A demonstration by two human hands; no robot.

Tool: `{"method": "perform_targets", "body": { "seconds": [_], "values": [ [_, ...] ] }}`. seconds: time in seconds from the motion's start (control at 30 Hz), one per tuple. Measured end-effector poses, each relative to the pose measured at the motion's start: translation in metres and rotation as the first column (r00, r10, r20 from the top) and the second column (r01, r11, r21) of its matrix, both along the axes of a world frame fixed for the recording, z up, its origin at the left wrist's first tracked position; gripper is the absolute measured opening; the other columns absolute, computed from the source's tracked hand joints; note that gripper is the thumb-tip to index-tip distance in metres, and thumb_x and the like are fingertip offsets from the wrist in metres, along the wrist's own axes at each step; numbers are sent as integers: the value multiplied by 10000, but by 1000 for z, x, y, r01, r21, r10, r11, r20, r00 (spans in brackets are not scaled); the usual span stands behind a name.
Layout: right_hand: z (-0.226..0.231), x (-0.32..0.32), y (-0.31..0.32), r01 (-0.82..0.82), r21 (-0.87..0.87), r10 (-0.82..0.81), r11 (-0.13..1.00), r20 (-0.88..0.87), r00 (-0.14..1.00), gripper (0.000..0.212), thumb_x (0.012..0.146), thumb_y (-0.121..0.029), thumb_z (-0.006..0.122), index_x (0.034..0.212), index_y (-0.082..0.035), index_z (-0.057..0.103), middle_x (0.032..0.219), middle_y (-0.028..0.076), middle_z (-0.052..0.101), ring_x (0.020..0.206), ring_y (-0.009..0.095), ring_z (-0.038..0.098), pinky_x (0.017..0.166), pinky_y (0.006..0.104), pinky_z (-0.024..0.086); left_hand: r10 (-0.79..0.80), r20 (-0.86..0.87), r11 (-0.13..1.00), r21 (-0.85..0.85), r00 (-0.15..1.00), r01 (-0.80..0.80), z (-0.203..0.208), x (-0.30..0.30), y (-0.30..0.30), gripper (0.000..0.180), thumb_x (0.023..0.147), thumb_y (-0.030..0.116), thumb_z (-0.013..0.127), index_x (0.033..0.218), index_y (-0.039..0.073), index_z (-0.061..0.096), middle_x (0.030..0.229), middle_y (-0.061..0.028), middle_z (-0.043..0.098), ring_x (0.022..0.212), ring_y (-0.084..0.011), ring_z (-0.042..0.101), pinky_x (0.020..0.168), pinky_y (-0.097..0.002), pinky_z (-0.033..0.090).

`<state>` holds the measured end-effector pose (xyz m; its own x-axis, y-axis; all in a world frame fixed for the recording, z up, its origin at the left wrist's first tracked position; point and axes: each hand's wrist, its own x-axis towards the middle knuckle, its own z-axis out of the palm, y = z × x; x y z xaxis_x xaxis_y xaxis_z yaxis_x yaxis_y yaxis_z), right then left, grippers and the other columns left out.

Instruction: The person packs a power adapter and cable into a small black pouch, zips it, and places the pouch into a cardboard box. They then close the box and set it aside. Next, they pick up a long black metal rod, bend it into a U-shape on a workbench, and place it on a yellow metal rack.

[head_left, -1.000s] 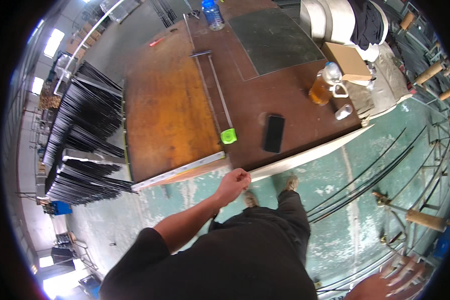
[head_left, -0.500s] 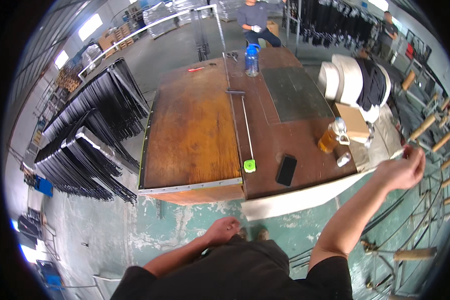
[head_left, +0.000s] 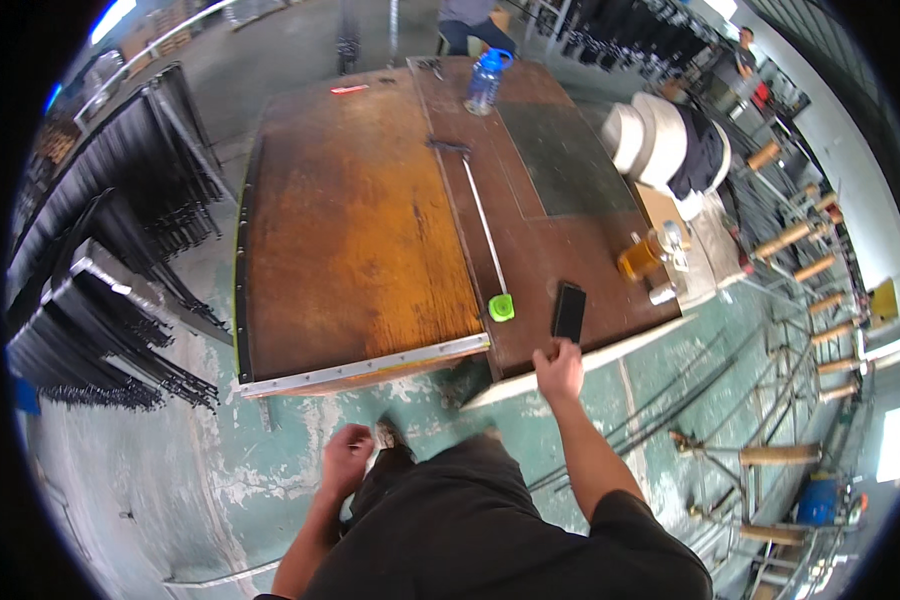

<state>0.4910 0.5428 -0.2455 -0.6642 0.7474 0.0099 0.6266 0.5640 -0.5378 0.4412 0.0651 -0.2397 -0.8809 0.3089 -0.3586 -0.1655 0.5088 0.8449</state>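
The right hand (head_left: 559, 370), fingers half-curled, is at the near end of a flat, glossy black phone (head_left: 569, 314); whether it touches or grips anything cannot be told. The left hand (head_left: 347, 456) hangs loosely curled, apparently holding nothing, above the scuffed green floor (head_left: 290, 440). The phone lies on the smooth brown counter (head_left: 595, 250), near the edge, probably for easy reach. Beyond, a straight pale strip (head_left: 484, 220) runs from a squarish green case (head_left: 501, 307), seemingly extended for measuring.

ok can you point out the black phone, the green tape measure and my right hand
Black phone (head_left: 569, 313): head view, middle of its dark upper face.
Green tape measure (head_left: 501, 308): head view, on its case.
Right hand (head_left: 560, 371): head view, middle of the hand.
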Motion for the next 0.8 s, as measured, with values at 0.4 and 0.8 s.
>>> {"method": "perform_targets", "body": {
  "seconds": [0.4, 0.8],
  "values": [
    [-73, -83, 99, 517, 127, -524, 847, 369, 768, 953, 854, -572, 934, 1550, -12, 604, 1567, 236, 565, 1530, 446, 469, 1284, 579, 422, -93, 44, 996, -12, 995, 93, 4, -109, 3, 206, 1073, 183, 774, 1161, -2, 770, 1012, -82, 797, 936, -160, 733, 890, -347, 602],
    [-99, -86, 121, 604, 46, -605, 795, 131, 786, 882, 661, -436, 986, 1436, -152, 677, 1381, 192, 659, 1398, 425, 545, 1233, 564, 453, -145, 51, 965, -215, 988, 153, -25, -226, 89, 184, 1079, 170, 772, 1153, 2, 770, 992, -97, 785, 944, -196, 745, 897, -364, 602]
  ]
}}
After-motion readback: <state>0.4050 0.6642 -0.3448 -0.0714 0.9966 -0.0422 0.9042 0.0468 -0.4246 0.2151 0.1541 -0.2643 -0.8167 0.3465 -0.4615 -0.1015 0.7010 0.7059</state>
